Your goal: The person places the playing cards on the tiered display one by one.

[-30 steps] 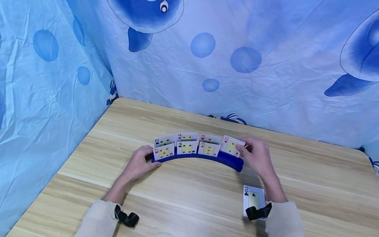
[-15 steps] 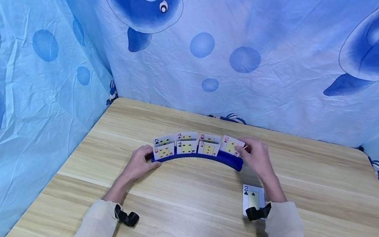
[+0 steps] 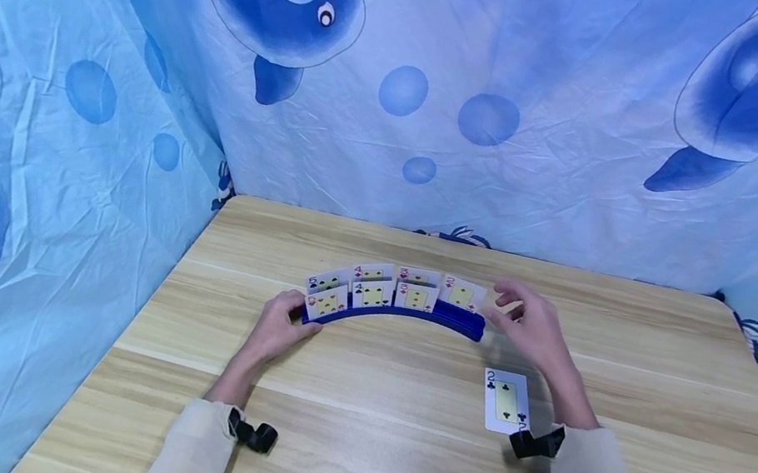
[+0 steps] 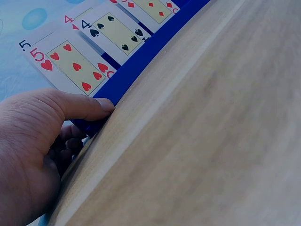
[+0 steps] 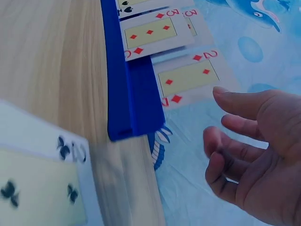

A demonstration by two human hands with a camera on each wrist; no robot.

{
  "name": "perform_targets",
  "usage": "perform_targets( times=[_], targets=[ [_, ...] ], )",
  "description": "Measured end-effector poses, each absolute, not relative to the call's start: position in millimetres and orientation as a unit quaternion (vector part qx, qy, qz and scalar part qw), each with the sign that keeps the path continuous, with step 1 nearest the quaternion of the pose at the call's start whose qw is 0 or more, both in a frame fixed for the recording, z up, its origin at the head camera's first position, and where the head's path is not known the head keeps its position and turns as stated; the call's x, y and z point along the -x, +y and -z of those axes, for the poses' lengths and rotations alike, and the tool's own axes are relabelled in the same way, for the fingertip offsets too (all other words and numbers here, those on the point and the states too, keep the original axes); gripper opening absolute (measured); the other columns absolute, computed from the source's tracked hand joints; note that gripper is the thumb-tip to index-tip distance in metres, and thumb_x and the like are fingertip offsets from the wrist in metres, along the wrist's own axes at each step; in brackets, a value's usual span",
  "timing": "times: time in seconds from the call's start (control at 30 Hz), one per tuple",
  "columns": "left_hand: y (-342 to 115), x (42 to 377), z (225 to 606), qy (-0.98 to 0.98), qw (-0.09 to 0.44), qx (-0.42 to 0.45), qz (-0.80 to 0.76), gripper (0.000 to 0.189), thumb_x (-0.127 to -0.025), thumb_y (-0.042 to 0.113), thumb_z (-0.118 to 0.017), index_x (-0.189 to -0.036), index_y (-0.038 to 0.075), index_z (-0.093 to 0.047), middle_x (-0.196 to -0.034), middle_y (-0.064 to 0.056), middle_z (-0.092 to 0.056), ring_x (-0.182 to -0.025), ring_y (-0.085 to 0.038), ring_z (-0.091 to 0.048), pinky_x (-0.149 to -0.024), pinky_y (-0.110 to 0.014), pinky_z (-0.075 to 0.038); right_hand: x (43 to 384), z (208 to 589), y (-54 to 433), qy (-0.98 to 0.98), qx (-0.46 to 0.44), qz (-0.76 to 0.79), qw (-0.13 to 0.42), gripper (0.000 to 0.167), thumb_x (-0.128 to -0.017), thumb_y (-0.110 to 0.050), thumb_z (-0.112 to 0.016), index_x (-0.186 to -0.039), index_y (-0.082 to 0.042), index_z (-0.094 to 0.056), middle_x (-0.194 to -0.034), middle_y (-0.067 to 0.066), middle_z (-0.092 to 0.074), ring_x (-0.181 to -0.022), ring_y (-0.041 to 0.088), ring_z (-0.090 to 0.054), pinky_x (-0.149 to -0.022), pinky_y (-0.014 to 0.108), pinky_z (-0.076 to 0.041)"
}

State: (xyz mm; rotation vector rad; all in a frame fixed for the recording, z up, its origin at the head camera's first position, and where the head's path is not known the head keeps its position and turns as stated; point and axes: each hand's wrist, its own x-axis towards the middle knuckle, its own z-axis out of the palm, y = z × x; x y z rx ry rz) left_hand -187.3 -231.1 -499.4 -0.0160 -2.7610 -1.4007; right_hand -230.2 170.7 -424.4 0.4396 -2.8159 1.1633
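Note:
A curved blue card holder (image 3: 460, 318) stands on the wooden table with playing cards in two rows. My left hand (image 3: 279, 327) grips its left end, thumb in front beside the five of hearts (image 4: 75, 68) and fingers behind. At the right end the two of diamonds (image 5: 188, 80) stands in the back row, with the front slot before it bare. Just right of that card is my right hand (image 3: 532, 324), fingers loosely bent and holding nothing. The two of clubs (image 3: 505, 403) lies face up on the table, nearer me than the holder's right end.
The front row also has the four of spades (image 4: 115, 35) and three of diamonds (image 5: 155, 33), with cards partly hidden behind them. A blue dolphin-print curtain (image 3: 446, 113) hangs along the table's (image 3: 356, 452) back and sides.
My right hand has let go of the two of diamonds and moved a little right. That card now sits slightly lower in the holder. The left hand has stayed put.

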Motion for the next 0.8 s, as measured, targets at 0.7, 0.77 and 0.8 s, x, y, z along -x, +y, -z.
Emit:
perform_targets(
  times=[0.7,0.77,0.8],
  targets=[
    [-231.4,187.4,500.8,-0.894,0.025,0.009,0.447,0.043,-0.081,0.008,-0.078,-0.12,-0.006,-0.066,-0.12,-0.023,-0.064,-0.112,-0.036,-0.06,-0.098,-0.05,-0.052,188.0,458.8,214.5,-0.933,-0.108,-0.344,-0.01,0.05,-0.091,-0.021,-0.073,-0.131,0.003,-0.057,-0.122,0.026,-0.063,-0.099,0.033,-0.065,-0.08,0.042,-0.055],
    [-231.2,187.0,500.7,-0.893,0.022,0.006,0.449,0.044,-0.081,0.008,-0.078,-0.121,-0.006,-0.065,-0.12,-0.023,-0.064,-0.112,-0.036,-0.06,-0.099,-0.05,-0.052,185.5,462.0,215.5,-0.935,-0.106,-0.337,-0.011,0.051,-0.09,-0.022,-0.074,-0.132,0.003,-0.057,-0.124,0.026,-0.063,-0.102,0.034,-0.064,-0.083,0.046,-0.055],
    [-231.0,186.9,500.7,-0.893,0.022,0.006,0.45,0.044,-0.081,0.008,-0.078,-0.121,-0.006,-0.065,-0.12,-0.023,-0.064,-0.112,-0.036,-0.059,-0.099,-0.05,-0.051,184.3,463.6,216.0,-0.936,-0.105,-0.335,-0.012,0.051,-0.09,-0.021,-0.074,-0.131,0.002,-0.057,-0.124,0.026,-0.063,-0.104,0.035,-0.063,-0.085,0.048,-0.055]
  ],
)
